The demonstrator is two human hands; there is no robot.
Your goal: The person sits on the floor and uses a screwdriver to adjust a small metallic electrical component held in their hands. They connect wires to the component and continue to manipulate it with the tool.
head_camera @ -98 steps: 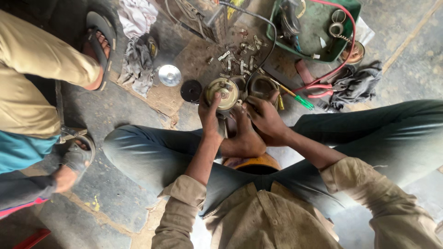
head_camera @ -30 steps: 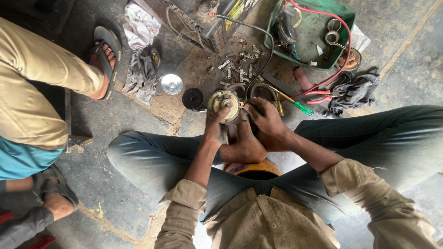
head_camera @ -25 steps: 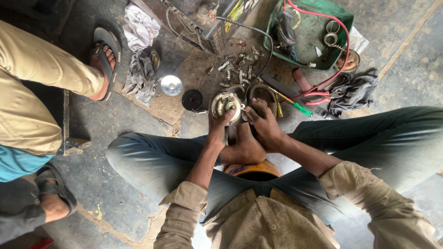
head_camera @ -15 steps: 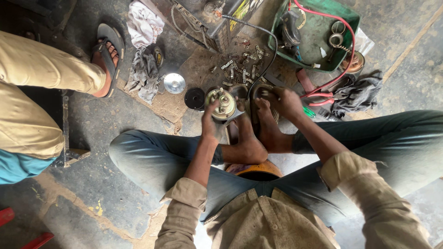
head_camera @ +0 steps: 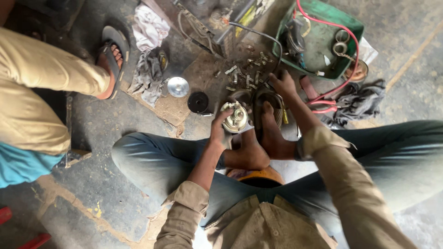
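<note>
The round, pale metal motor part with a toothed centre (head_camera: 235, 117) sits upright on the grey concrete floor (head_camera: 92, 184), just ahead of the person's crossed bare feet. The left hand (head_camera: 220, 131) clasps its near side, fingers curled around the rim. The right hand (head_camera: 282, 84) reaches forward with fingers loosely spread, touching the scattered small metal bolts (head_camera: 244, 76) beside the green plastic tray (head_camera: 323, 41). Held one-handed, the part could tip or roll.

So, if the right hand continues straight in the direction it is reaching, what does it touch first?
Most likely the scattered small metal parts on the ground just beyond the right hand; the green tray lies off to the side. Depth is uncertain.
</note>
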